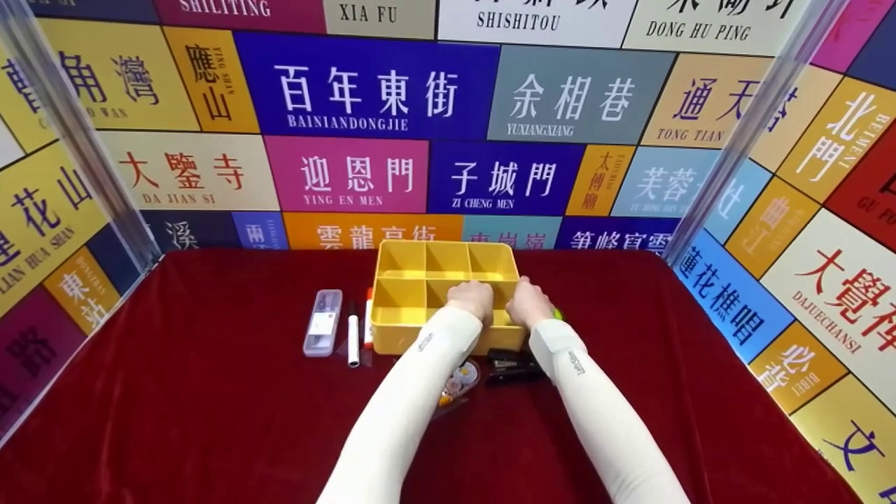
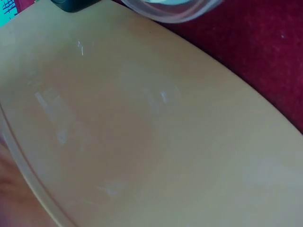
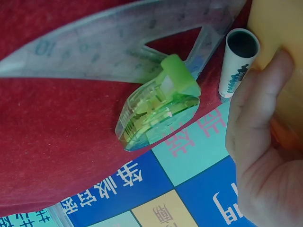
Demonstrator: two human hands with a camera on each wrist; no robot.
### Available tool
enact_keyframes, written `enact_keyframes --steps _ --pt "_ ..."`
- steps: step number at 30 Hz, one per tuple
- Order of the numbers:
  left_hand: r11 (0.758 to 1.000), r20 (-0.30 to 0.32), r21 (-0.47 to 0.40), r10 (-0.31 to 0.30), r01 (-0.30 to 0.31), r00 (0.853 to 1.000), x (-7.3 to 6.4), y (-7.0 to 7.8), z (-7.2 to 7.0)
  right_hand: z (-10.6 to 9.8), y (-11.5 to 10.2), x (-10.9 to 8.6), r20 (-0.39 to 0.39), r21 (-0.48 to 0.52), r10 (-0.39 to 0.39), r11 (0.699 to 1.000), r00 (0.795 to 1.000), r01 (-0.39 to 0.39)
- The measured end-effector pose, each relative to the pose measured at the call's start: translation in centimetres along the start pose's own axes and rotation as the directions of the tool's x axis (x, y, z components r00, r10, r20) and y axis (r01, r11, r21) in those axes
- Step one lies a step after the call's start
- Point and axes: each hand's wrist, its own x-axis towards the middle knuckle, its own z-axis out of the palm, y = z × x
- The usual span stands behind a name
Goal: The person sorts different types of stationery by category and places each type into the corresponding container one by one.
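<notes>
A yellow divided organizer box (image 1: 395, 338) stands in the middle of the red cloth. My right hand (image 1: 530, 302) grips its right wall, and in the right wrist view a finger (image 3: 258, 106) bends against the yellow plastic. Over the front middle compartment my left hand (image 1: 472, 299) reaches down, its fingertips hidden inside. The box's front wall (image 2: 142, 123) fills the left wrist view, with a strip of skin behind the rim. To the right of the box lie a green correction tape (image 3: 161, 106), a clear set square (image 3: 99, 47) and a white tube with a dark end (image 3: 234, 68).
Left of the box are a clear case (image 1: 323, 325), a white marker (image 1: 353, 339) and an orange-and-white item (image 1: 369, 318). In front lie a black stapler (image 1: 514, 364) and a clear round pack (image 1: 462, 380), partly under my arms. Sign-covered panels (image 1: 350, 175) border the cloth.
</notes>
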Motion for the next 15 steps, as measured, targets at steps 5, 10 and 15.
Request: enact_keyframes --steps 5,10,15 --pt "1.000 0.014 -0.001 -0.030 0.030 0.999 0.6 0.3 0.3 -0.1 0.0 0.0 0.003 0.004 0.004 1.000 1.000 -0.004" --pt "0.998 0.006 0.007 -0.062 0.062 0.998 1.7 0.3 1.3 0.0 0.0 0.1 -0.002 0.009 0.004 1.000 1.000 -0.004" --pt "0.997 0.019 -0.004 -0.074 0.074 0.997 1.8 0.4 1.5 0.2 0.0 0.2 -0.009 0.005 0.002 1.000 1.000 -0.002"
